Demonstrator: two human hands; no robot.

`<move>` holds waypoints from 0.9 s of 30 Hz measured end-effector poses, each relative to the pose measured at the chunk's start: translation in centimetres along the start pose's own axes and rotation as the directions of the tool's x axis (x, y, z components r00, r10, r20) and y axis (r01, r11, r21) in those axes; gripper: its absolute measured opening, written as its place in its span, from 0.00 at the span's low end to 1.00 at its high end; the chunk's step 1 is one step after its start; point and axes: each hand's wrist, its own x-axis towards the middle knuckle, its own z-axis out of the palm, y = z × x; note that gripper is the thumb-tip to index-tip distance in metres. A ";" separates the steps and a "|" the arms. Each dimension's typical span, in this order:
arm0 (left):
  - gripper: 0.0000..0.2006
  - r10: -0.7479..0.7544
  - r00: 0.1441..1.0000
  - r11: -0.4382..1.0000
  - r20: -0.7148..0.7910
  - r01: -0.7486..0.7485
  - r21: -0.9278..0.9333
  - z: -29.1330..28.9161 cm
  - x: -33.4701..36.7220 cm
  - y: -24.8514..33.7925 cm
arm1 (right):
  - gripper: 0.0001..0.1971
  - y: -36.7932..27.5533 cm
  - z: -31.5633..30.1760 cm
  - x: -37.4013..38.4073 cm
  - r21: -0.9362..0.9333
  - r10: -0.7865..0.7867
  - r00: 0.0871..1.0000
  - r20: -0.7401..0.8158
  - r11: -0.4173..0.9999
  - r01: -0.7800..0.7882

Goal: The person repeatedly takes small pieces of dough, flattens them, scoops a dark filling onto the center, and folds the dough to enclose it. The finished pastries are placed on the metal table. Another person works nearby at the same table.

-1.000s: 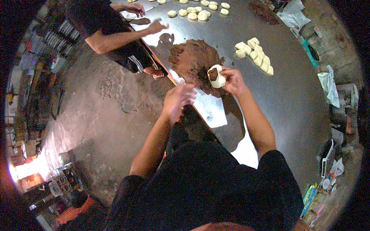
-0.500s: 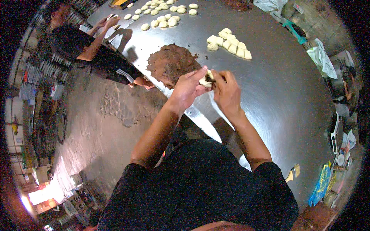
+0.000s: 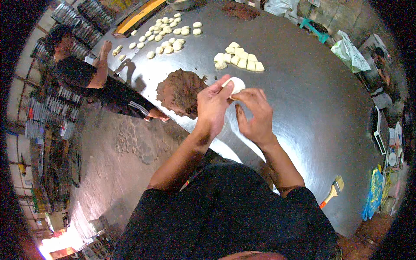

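My left hand (image 3: 212,102) is closed around a round white piece of dough (image 3: 235,86), which shows smooth and pale on top. My right hand (image 3: 256,113) has its fingertips against the dough's lower right edge, with the thumb held apart from them. Beyond my left wrist, a brown mound of filling (image 3: 181,92) lies on the metal table (image 3: 303,108). Farther off sits a cluster of cut dough pieces (image 3: 242,60). At the far left, several round dough balls (image 3: 167,32) are spread over the table.
Another person (image 3: 82,69) stands at the table's left edge, a hand raised near some dough. A brush (image 3: 333,190) lies to my right. Plastic bags (image 3: 351,52) and a blue-yellow packet (image 3: 373,193) line the right side. A wooden-edged tray (image 3: 143,16) rests at the far left.
The dough in my left hand showed dark filling in an opening; now its smooth white side faces up. My right thumb has come away from it. The view has shifted slightly.
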 end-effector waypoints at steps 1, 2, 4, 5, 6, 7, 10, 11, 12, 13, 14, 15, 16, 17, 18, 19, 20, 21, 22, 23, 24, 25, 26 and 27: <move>0.19 0.026 0.999 1.000 -0.038 -0.026 -0.006 0.2 -0.1 0.1 | 0.12 -0.3 -0.2 -0.2 -0.015 -0.027 0.999 -0.024 1.000 0.026; 0.19 0.060 0.994 0.998 -0.089 -0.061 -0.003 0.3 -0.2 0.3 | 0.13 -0.4 -0.5 -0.2 -0.053 -0.050 0.998 -0.050 0.997 0.047; 0.17 0.073 0.997 0.996 -0.004 -0.073 0.046 1.0 -0.6 0.1 | 0.13 -0.2 -1.2 0.1 -0.055 0.045 0.990 -0.134 0.997 -0.053; 0.16 0.082 0.996 0.993 0.040 -0.085 0.087 1.4 -0.9 -0.1 | 0.14 0.0 -1.4 0.4 -0.001 0.103 0.988 -0.119 0.995 -0.104; 0.16 0.066 0.994 0.987 0.082 -0.077 0.143 1.9 -1.1 -0.1 | 0.14 0.2 -1.6 0.8 0.044 0.198 0.975 -0.098 0.980 -0.194; 0.15 0.087 0.991 0.983 0.100 -0.102 0.155 2.2 -1.3 -0.1 | 0.13 0.3 -1.7 1.1 -0.048 0.106 0.982 -0.157 0.992 -0.115; 0.16 0.174 0.970 0.881 0.168 -0.229 0.413 2.7 -1.7 0.8 | 0.11 0.0 -2.0 1.6 -0.146 -0.054 0.988 -0.147 0.989 0.033; 0.16 0.213 0.966 0.910 0.146 -0.251 0.329 2.7 -1.7 1.1 | 0.11 -0.4 -2.0 1.6 -0.099 -0.080 0.986 -0.144 0.993 0.066; 0.16 0.246 0.962 0.931 0.118 -0.269 0.249 2.8 -1.7 1.3 | 0.11 -0.6 -2.1 1.6 -0.042 -0.076 0.990 -0.118 0.997 0.072; 0.14 0.239 0.969 0.958 0.063 -0.246 0.147 2.9 -1.8 1.4 | 0.12 -0.9 -2.3 1.6 -0.098 -0.136 0.981 -0.140 0.988 0.123; 0.14 0.228 0.970 0.952 0.081 -0.240 0.190 2.9 -1.8 1.4 | 0.12 -1.0 -2.3 1.6 -0.056 -0.038 0.988 -0.150 0.998 0.030; 0.14 0.211 0.973 0.945 0.096 -0.228 0.233 2.9 -1.7 1.4 | 0.12 -1.2 -2.5 1.6 -0.021 0.027 0.988 -0.151 0.999 -0.031; 0.14 0.138 0.985 0.950 0.104 -0.161 0.267 2.9 -1.6 1.1 | 0.12 -1.1 -2.5 1.6 0.014 0.025 0.982 -0.190 1.000 -0.023; 0.13 0.138 0.976 0.944 0.170 -0.181 0.277 2.9 -1.5 0.8 | 0.13 -1.0 -2.7 1.6 -0.027 0.086 0.982 -0.171 0.995 -0.091; 0.13 0.221 0.956 0.897 0.192 -0.277 0.346 2.7 -1.4 0.5 | 0.12 -0.9 -2.6 1.6 -0.085 0.018 0.991 -0.132 0.996 -0.030; 0.13 0.242 0.947 0.846 0.210 -0.312 0.431 2.6 -1.2 0.2 | 0.12 -0.7 -2.6 1.7 -0.151 -0.017 0.993 -0.117 0.988 -0.001; 0.13 0.263 0.937 0.786 0.229 -0.346 0.513 2.4 -1.1 0.0 | 0.12 -0.6 -2.6 1.6 -0.225 0.006 0.997 -0.082 0.974 -0.024; 0.13 0.329 0.929 0.833 0.167 -0.369 0.413 2.2 -0.9 -0.2 | 0.12 -0.4 -2.6 1.7 -0.176 -0.060 0.997 -0.049 0.983 0.050; 0.13 0.315 0.938 0.866 0.145 -0.346 0.361 2.1 -0.8 -0.3 | 0.13 -0.3 -2.5 1.6 -0.146 -0.120 0.988 -0.093 0.984 0.106; 0.14 0.317 0.940 0.893 0.125 -0.340 0.294 2.0 -0.7 -0.3 | 0.13 -0.3 -2.4 1.7 -0.128 -0.127 0.985 -0.114 0.985 0.112; 0.14 0.356 0.930 0.907 0.092 -0.368 0.204 2.0 -0.7 -0.4 | 0.13 -0.4 -2.4 1.7 -0.106 -0.192 0.971 -0.141 0.978 0.178; 0.14 0.253 0.961 0.922 0.106 -0.273 0.274 1.9 -0.7 -0.3 | 0.13 -0.5 -2.4 1.8 -0.062 -0.086 0.989 -0.117 0.995 0.079; 0.14 0.262 0.951 0.917 0.165 -0.298 0.263 1.9 -0.7 -0.1 | 0.13 -0.7 -2.5 1.8 -0.073 0.024 0.995 -0.097 0.997 -0.031; 0.14 0.231 0.950 0.924 0.210 -0.282 0.258 1.9 -0.8 0.0 | 0.13 -0.8 -2.5 1.9 -0.080 0.063 0.994 -0.087 0.994 -0.070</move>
